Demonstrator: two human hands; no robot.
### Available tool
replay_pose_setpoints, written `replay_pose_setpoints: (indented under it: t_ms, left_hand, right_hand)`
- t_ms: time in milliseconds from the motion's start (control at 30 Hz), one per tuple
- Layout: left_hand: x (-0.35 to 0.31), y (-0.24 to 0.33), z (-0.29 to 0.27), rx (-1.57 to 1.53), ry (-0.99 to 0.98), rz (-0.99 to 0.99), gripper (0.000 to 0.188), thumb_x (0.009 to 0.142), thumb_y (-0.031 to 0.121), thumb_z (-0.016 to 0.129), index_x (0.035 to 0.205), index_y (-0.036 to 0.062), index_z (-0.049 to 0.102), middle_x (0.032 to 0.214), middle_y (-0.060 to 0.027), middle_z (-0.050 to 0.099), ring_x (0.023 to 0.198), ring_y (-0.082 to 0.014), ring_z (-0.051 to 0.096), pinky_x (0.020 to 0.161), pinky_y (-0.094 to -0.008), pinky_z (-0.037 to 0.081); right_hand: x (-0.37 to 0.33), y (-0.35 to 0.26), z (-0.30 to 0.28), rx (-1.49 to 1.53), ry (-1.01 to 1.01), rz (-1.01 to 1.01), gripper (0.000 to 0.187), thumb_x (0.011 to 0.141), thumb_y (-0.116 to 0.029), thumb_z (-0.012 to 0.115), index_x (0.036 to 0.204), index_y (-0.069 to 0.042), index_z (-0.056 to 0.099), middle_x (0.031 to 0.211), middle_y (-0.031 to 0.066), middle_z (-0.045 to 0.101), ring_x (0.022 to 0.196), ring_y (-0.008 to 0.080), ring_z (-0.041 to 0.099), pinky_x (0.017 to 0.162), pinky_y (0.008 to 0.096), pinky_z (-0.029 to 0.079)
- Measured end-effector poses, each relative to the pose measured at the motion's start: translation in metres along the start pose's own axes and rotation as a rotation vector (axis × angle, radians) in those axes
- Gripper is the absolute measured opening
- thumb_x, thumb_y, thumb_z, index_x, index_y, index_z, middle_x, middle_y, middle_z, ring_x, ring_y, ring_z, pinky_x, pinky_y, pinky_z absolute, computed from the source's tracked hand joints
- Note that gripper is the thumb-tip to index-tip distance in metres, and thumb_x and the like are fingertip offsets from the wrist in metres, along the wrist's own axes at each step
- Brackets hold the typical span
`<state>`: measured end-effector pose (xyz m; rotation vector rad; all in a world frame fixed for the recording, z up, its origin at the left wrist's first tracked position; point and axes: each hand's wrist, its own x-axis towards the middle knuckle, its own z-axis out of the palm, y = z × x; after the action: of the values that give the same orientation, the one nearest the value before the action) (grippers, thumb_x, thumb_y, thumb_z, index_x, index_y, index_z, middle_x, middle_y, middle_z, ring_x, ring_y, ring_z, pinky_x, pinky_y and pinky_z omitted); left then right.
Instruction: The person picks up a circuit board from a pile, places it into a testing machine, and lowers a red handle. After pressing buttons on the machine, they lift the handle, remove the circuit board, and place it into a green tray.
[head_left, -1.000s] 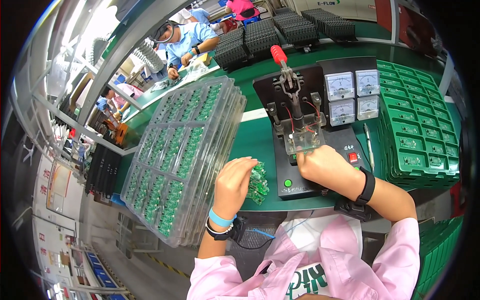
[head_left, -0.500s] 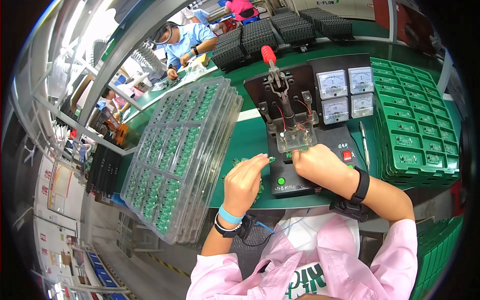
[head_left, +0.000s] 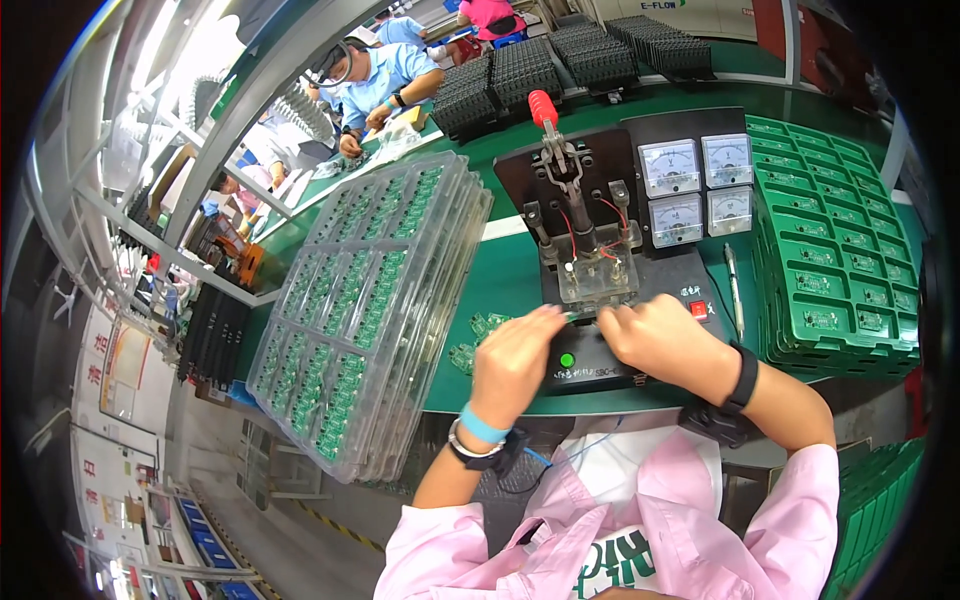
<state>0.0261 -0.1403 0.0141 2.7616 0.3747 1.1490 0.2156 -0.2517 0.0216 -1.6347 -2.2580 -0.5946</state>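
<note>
My left hand [head_left: 515, 362] is closed in a pinch on a small green circuit board [head_left: 572, 317], at the front edge of the test fixture [head_left: 598, 277]. Close beside it, my right hand [head_left: 662, 342] has its fingers curled against the fixture's front; whatever they hold is hidden. The fixture has a clear plate, red wires and a toggle clamp with a red handle [head_left: 543, 108], which stands upright. Its black base carries a green button [head_left: 567, 360] and a red switch [head_left: 698, 311]. Loose green circuit boards [head_left: 488, 325] lie left of the base, partly behind my left hand.
Clear trays [head_left: 392, 255] filled with circuit boards are stacked at the left. Green trays [head_left: 830, 345] with boards stand at the right, beside a pen [head_left: 734, 290]. Panel meters [head_left: 670, 167] rise behind the base. Black racks [head_left: 525, 80] line the back; a co-worker [head_left: 385, 85] sits far left.
My left hand has moved right, bringing the circuit board up to the fixture's front. My right hand has shifted slightly right and down, off the spot under the clear plate.
</note>
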Motion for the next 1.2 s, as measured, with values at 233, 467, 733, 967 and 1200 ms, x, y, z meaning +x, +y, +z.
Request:
replay_pose_setpoints:
  t_ms: [233, 467, 733, 967, 1200]
  left_hand:
    - [0.020, 0.017, 0.051, -0.016, -0.162, 0.029, 0.034, 0.079, -0.005, 0.058, 0.112, -0.0010, 0.064, 0.107, -0.0156, 0.068, 0.103, -0.0303, 0.066, 0.089, -0.0380, 0.053]
    - [0.017, 0.019, 0.048, -0.012, -0.210, 0.059, 0.035, 0.086, 0.009, 0.061, 0.118, -0.0044, 0.060, 0.116, -0.0185, 0.063, 0.111, -0.0337, 0.060, 0.097, -0.0400, 0.048]
    - [0.013, 0.027, 0.051, 0.020, -0.312, -0.007, 0.067, 0.084, 0.041, 0.070, 0.130, -0.0047, 0.052, 0.127, -0.0181, 0.058, 0.125, -0.0347, 0.052, 0.102, -0.0433, 0.043]
    - [0.007, 0.041, 0.054, 0.090, -0.341, -0.109, 0.089, 0.079, 0.060, 0.066, 0.138, -0.0034, 0.043, 0.138, -0.0186, 0.048, 0.137, -0.0342, 0.039, 0.108, -0.0512, 0.033]
    - [0.005, 0.033, 0.063, 0.016, -0.334, -0.049, 0.093, 0.082, 0.067, 0.058, 0.140, -0.0035, 0.040, 0.142, -0.0180, 0.045, 0.141, -0.0333, 0.033, 0.110, -0.0495, 0.031]
  right_hand:
    - [-0.058, 0.001, -0.059, 0.106, -0.041, 0.117, 0.013, 0.070, -0.010, 0.064, 0.072, -0.007, 0.051, 0.066, 0.0052, 0.056, 0.055, 0.0204, 0.061, 0.047, 0.0347, 0.047]
    - [-0.100, 0.032, -0.086, 0.198, 0.064, 0.431, 0.019, 0.069, 0.005, 0.065, 0.086, -0.001, 0.059, 0.085, 0.0131, 0.058, 0.065, 0.0276, 0.061, 0.055, 0.0376, 0.049]
    - [-0.141, 0.092, -0.109, 0.158, 0.211, 0.575, 0.023, 0.074, 0.013, 0.058, 0.096, 0.004, 0.057, 0.111, 0.0169, 0.060, 0.092, 0.0331, 0.063, 0.079, 0.0359, 0.050]
    - [-0.224, 0.268, -0.079, -0.039, 0.196, 0.619, 0.034, 0.085, 0.007, 0.057, 0.118, 0.001, 0.051, 0.123, 0.0149, 0.057, 0.111, 0.0288, 0.057, 0.095, 0.0334, 0.044]
    - [-0.443, 0.572, -0.053, -0.584, -0.029, 0.871, 0.054, 0.092, -0.009, 0.056, 0.141, 0.004, 0.037, 0.133, 0.0216, 0.052, 0.123, 0.0314, 0.051, 0.104, 0.0362, 0.040]
